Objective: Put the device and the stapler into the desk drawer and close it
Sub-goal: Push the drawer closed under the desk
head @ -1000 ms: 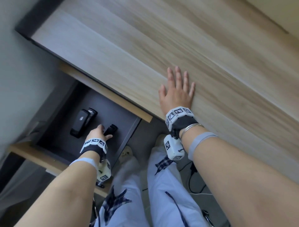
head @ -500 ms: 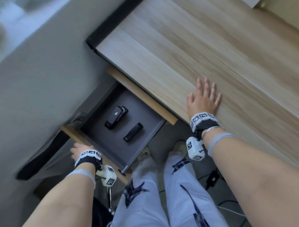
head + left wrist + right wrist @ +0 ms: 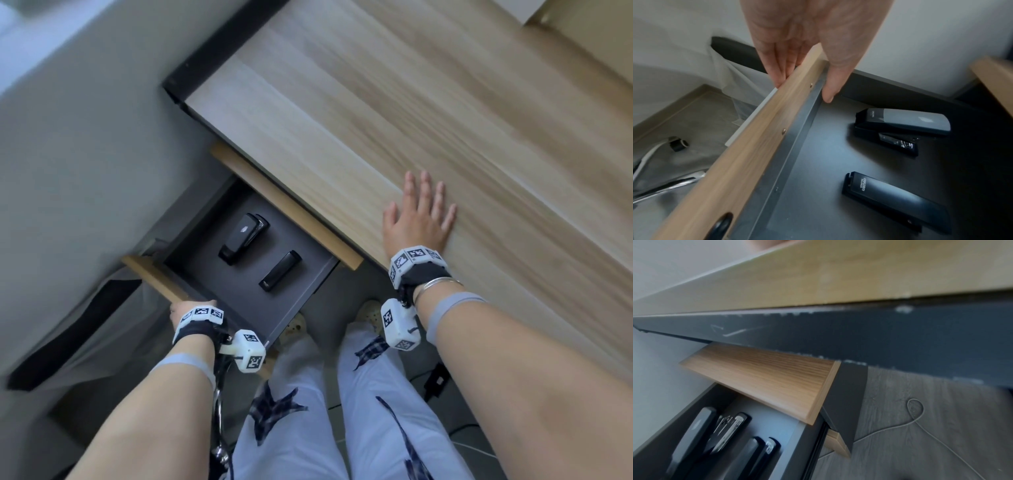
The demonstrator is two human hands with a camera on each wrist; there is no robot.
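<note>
With stapler [image 3: 244, 237] and device [image 3: 280, 270] inside the drawer [image 3: 310, 284], the left hand [image 3: 807, 40], pinching its front panel [image 3: 748, 146], should push straight in, thumb lifted clear; right hand [image 3: 418, 219] lies flat, fingers slightly apart.

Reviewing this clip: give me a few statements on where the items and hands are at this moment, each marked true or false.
1. The stapler lies inside the open drawer. True.
2. The device sits on the desk top. False: it lies in the drawer beside the stapler, apart from it.
3. The left hand holds the drawer front panel, fingers outside and thumb inside. True.
4. The right hand grips the stapler. False: it rests flat on the desk top.
5. The drawer is fully closed. False: it stands pulled out.
</note>
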